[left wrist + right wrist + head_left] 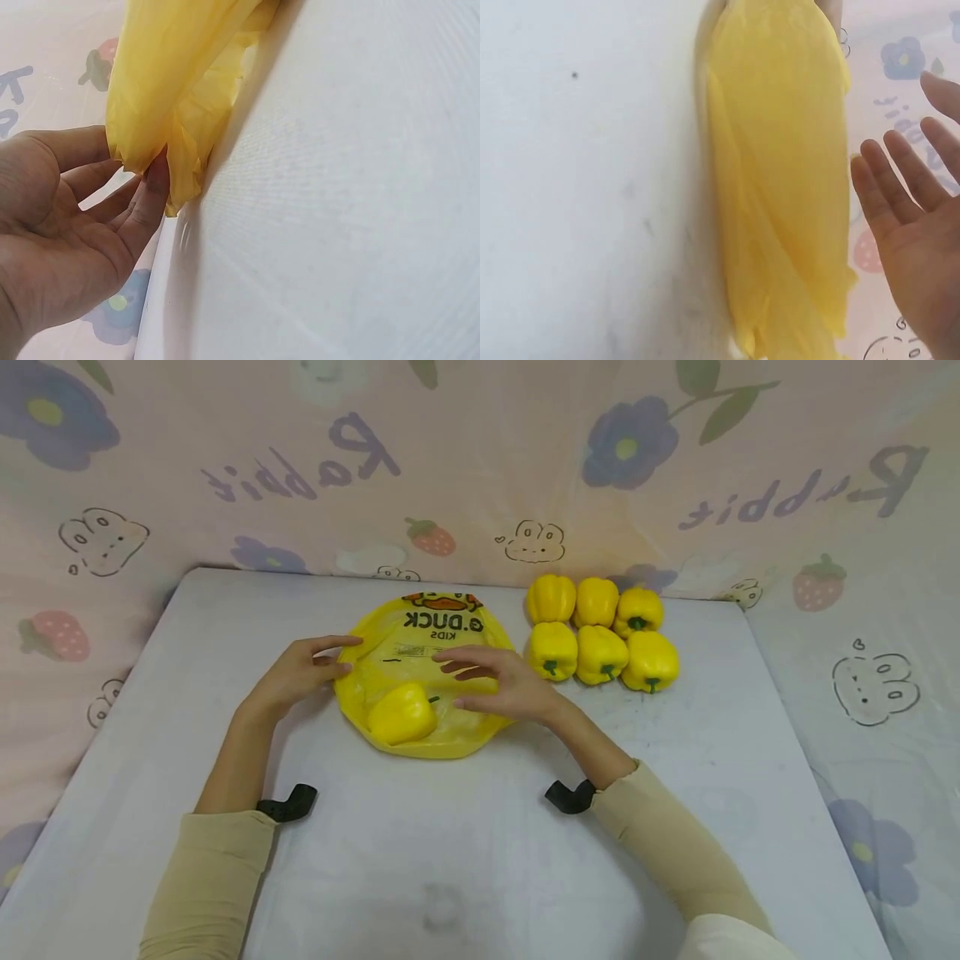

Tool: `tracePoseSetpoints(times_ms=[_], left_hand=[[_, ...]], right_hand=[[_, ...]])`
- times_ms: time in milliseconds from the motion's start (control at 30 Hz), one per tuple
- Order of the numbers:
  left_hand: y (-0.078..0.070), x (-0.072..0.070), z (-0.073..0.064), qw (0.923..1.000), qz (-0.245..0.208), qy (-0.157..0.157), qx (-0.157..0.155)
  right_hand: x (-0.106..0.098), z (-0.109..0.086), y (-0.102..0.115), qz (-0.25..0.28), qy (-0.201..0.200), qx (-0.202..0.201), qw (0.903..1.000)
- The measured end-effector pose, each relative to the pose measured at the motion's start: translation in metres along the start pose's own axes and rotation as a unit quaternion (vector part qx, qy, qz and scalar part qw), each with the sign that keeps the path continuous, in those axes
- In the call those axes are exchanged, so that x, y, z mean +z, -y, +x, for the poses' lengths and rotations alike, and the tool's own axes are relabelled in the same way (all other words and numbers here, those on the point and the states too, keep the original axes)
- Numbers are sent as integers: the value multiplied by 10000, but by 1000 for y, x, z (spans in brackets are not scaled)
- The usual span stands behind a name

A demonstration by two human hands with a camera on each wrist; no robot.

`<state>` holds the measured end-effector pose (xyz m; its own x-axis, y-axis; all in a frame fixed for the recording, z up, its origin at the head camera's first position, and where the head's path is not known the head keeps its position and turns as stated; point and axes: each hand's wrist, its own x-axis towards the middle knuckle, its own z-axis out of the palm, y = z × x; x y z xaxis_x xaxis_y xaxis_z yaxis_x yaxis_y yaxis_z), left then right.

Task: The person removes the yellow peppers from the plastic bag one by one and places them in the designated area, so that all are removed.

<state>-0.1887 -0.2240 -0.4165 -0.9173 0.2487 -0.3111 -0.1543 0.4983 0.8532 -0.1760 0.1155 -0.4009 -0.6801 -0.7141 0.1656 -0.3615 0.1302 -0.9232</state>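
A thin yellow plastic bag point(457, 739) with dark "G.DUCK KIDS" lettering in mirror image is spread on the table, its mouth wide. Inside, at its near left, lies a yellow bell pepper point(401, 714) with its green stem pointing right. My left hand point(296, 672) pinches the bag's left edge between thumb and fingers; the left wrist view shows the crinkled edge of the plastic point(150, 90) at the fingertips. Over the bag's right part, my right hand point(513, 683) holds nothing, fingers extended and spread in the right wrist view.
Several yellow bell peppers point(596, 647) stand in two rows at the back right, close beside the bag. The white table point(420, 852) meets a printed fabric backdrop point(480, 460) along its far edge. A black piece point(288, 803) is worn at each wrist.
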Motion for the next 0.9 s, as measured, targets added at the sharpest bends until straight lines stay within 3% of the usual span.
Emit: tracePoseSetpoints(times_ms=[400, 667, 900], left_hand=[[6, -3, -1, 9999, -61, -40, -133], [5, -4, -3, 10000, 25, -20, -21], [5, -4, -1, 10000, 51, -51, -21]], right_hand=[[18, 29, -8, -334, 889, -19, 9955], [25, 44, -11, -676, 1544, 169, 9856], [31, 53, -13, -1046, 1876, 264, 9763]])
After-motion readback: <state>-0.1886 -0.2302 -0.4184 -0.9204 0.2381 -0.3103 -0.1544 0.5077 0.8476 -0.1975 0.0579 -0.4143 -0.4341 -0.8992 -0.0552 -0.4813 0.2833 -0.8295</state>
